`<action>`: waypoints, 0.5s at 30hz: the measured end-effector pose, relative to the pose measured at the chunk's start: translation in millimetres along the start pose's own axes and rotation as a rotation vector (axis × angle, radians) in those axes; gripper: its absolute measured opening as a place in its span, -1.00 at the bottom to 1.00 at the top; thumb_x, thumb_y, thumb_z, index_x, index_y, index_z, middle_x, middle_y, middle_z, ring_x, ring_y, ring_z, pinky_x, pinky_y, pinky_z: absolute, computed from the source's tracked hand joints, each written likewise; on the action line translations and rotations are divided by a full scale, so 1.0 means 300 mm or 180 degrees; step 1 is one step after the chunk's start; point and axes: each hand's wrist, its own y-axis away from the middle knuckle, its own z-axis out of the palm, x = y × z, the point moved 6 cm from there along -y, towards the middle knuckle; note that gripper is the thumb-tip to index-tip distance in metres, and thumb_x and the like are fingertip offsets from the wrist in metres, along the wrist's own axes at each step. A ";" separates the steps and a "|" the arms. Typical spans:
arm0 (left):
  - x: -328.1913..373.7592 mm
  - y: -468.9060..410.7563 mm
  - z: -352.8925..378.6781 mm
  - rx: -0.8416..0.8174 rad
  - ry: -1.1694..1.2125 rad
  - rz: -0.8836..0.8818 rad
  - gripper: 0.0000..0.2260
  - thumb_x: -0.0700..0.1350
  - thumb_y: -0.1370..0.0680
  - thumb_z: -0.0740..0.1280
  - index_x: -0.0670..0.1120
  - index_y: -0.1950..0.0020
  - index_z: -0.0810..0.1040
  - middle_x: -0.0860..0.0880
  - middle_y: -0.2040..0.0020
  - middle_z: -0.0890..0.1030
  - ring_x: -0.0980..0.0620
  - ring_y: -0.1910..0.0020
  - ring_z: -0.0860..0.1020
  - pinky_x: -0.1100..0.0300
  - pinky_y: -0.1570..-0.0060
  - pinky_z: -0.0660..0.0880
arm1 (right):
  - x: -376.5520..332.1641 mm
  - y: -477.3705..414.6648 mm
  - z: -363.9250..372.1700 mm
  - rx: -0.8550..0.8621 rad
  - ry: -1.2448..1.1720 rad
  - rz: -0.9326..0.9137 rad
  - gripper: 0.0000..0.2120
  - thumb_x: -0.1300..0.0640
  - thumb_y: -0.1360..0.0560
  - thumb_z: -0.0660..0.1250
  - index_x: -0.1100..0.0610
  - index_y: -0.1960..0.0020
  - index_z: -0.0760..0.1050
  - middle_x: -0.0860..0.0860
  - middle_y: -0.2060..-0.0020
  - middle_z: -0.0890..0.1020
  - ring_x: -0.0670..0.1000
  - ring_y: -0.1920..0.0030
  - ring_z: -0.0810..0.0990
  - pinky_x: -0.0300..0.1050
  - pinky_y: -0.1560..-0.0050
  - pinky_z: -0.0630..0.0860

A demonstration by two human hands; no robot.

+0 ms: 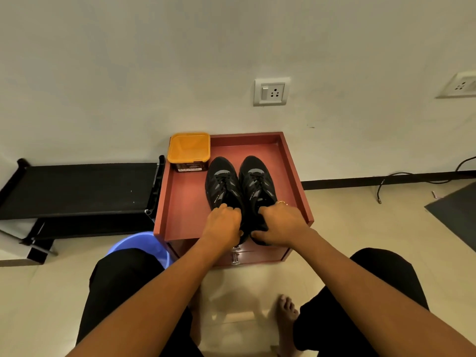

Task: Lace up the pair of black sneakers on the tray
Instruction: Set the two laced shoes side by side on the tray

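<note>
On a reddish-brown wooden tray, a black mesh left sneaker and its matching right sneaker are standing side by side, toes toward the wall. A seated person's left hand is curling round the left heel, and the right hand is gripping the right heel. Laces are already crossing both forefeet; the hands are hiding the top eyelets, so tying probably remains.

White wall, beige tiled floor
</note>
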 end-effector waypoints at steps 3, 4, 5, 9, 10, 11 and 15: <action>0.016 0.019 0.003 -0.0074 0.0308 -0.0199 -0.72 -0.07 -0.59 0.42 -0.17 -0.21 0.46 -0.15 -0.16 0.58 -0.15 -0.23 0.52 0.05 -0.04 0.47 | -0.013 0.000 0.033 -0.0312 0.0317 0.0054 -0.56 0.01 -0.54 0.44 0.16 -0.34 0.43 0.15 -0.16 0.62 0.19 -0.24 0.56 0.07 -0.06 0.56; 0.022 0.029 -0.002 -0.0061 0.0371 -0.0230 -0.73 -0.10 -0.60 0.41 -0.17 -0.21 0.45 -0.16 -0.16 0.58 -0.15 -0.22 0.52 0.05 -0.01 0.47 | -0.014 0.002 0.030 -0.0272 0.0306 0.0086 -0.59 0.09 -0.55 0.43 0.16 -0.34 0.43 0.16 -0.17 0.61 0.20 -0.23 0.57 0.08 -0.06 0.57; 0.024 0.036 -0.006 -0.0029 0.0415 -0.0250 -0.74 -0.12 -0.60 0.40 -0.17 -0.21 0.44 -0.15 -0.15 0.57 -0.15 -0.21 0.53 0.07 0.02 0.46 | -0.015 0.003 0.024 -0.0222 0.0299 0.0109 -0.63 0.14 -0.54 0.42 0.15 -0.31 0.45 0.16 -0.15 0.62 0.20 -0.21 0.59 0.08 -0.03 0.58; 0.015 0.070 -0.066 0.0159 0.0528 -0.0303 -0.77 -0.12 -0.61 0.39 -0.15 -0.21 0.44 -0.14 -0.13 0.55 -0.14 -0.17 0.53 0.11 0.08 0.39 | -0.022 0.026 -0.040 0.0029 0.0240 0.0137 -0.73 0.20 -0.49 0.38 0.12 -0.19 0.52 0.11 -0.04 0.65 0.19 -0.08 0.64 0.01 0.10 0.55; 0.009 0.077 -0.080 0.0171 0.0537 -0.0296 -0.77 -0.12 -0.61 0.39 -0.14 -0.20 0.44 -0.14 -0.12 0.54 -0.14 -0.15 0.53 0.10 0.09 0.40 | -0.024 0.035 -0.057 0.0084 0.0209 0.0140 -0.73 0.20 -0.49 0.39 0.12 -0.18 0.53 0.11 -0.03 0.65 0.19 -0.08 0.64 -0.01 0.12 0.53; 0.001 0.089 -0.101 0.0193 0.0526 -0.0289 -0.78 -0.12 -0.61 0.39 -0.14 -0.19 0.44 -0.14 -0.12 0.54 -0.14 -0.12 0.54 0.10 0.10 0.41 | -0.029 0.051 -0.083 0.0154 0.0185 0.0140 -0.74 0.20 -0.48 0.39 0.12 -0.16 0.53 0.10 -0.02 0.65 0.19 -0.07 0.64 -0.02 0.13 0.51; -0.033 0.129 -0.200 0.0363 0.0409 -0.0245 -0.80 -0.14 -0.59 0.39 -0.11 -0.15 0.43 -0.12 -0.08 0.52 -0.12 -0.03 0.55 0.09 0.17 0.39 | -0.064 0.089 -0.206 0.0452 0.0215 0.0030 -0.79 0.17 -0.48 0.40 0.11 -0.10 0.51 0.10 0.02 0.65 0.19 -0.04 0.65 -0.01 0.15 0.53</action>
